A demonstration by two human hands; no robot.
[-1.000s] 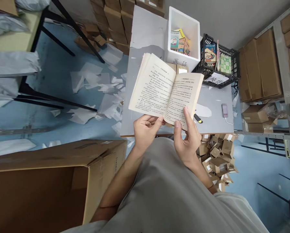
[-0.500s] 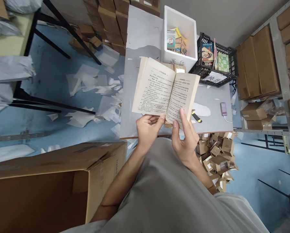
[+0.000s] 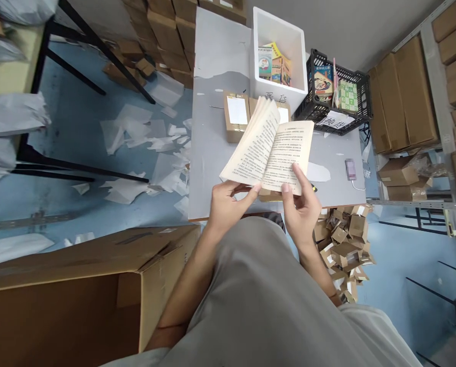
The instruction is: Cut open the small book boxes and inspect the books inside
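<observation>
An open book [image 3: 287, 150] with printed pages is held up above the grey table [image 3: 208, 153]. My left hand [image 3: 231, 204] grips its lower left edge, the thumb near the spine and the other fingers partly hidden beneath. On the lower right page lie the thumb and forefinger of my right hand [image 3: 301, 201], with the rest of that hand behind the book. The left-hand pages stand raised and curved. Behind the book, a small cardboard box [image 3: 237, 113] with a white label sits on the table. Part of a yellow-and-black cutter [image 3: 314, 188] shows beside my right hand.
A white foam box [image 3: 256, 61] and a black crate [image 3: 340, 125], both with books inside, stand at the table's back. A phone [image 3: 350, 169] with a cable lies right. A large open carton [image 3: 166, 285] stands at lower left; small boxes [image 3: 344, 250] are heaped on the floor.
The book's left pages have lifted and swung toward the right, uncovering the labelled box behind. The right page has turned flatter toward me, and my right hand has shifted slightly right.
</observation>
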